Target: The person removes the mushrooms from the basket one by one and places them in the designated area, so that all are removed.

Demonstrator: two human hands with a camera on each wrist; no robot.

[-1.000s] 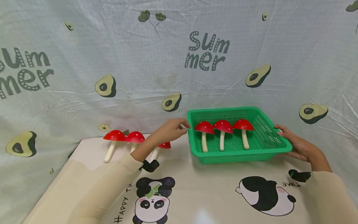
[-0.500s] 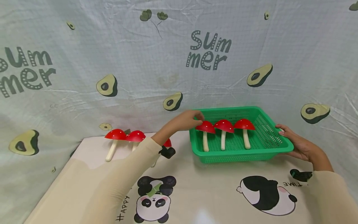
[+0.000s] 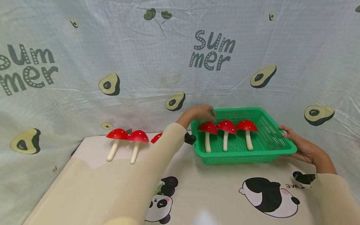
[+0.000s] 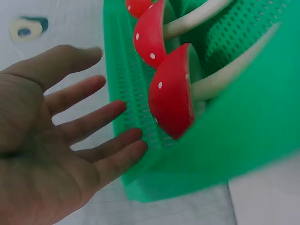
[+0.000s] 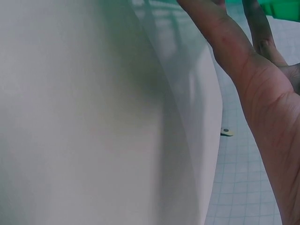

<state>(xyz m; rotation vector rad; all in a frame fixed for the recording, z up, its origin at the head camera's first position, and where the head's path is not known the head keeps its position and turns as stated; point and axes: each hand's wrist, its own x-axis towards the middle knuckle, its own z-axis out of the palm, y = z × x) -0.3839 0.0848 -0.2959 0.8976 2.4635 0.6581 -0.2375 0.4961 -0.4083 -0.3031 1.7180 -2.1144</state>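
Observation:
A green plastic basket (image 3: 233, 159) sits at the back right of the table. Inside, three toy mushrooms with red, white-dotted caps and pale stems lie in a row: a left one (image 3: 207, 128), a middle one (image 3: 226, 126) and a right one (image 3: 247, 125). My left hand (image 3: 203, 113) is at the basket's back left corner, above the left cap. In the left wrist view its fingers (image 4: 89, 123) are spread, with nothing held, beside the basket wall. With thumb over the rim and fingers beneath, my right hand (image 3: 302, 148) grips the basket's right end.
More toy mushrooms lie at the table's back left: one outermost (image 3: 117, 134), one beside it (image 3: 137, 136), and one (image 3: 156, 137) mostly behind my left sleeve. A cloth with avocado prints (image 3: 174, 101) hangs behind the table (image 3: 208, 193).
My left hand has moved right and back, from the basket's left rim to its back left corner. The right hand keeps its grip, and the basket stays about where it was.

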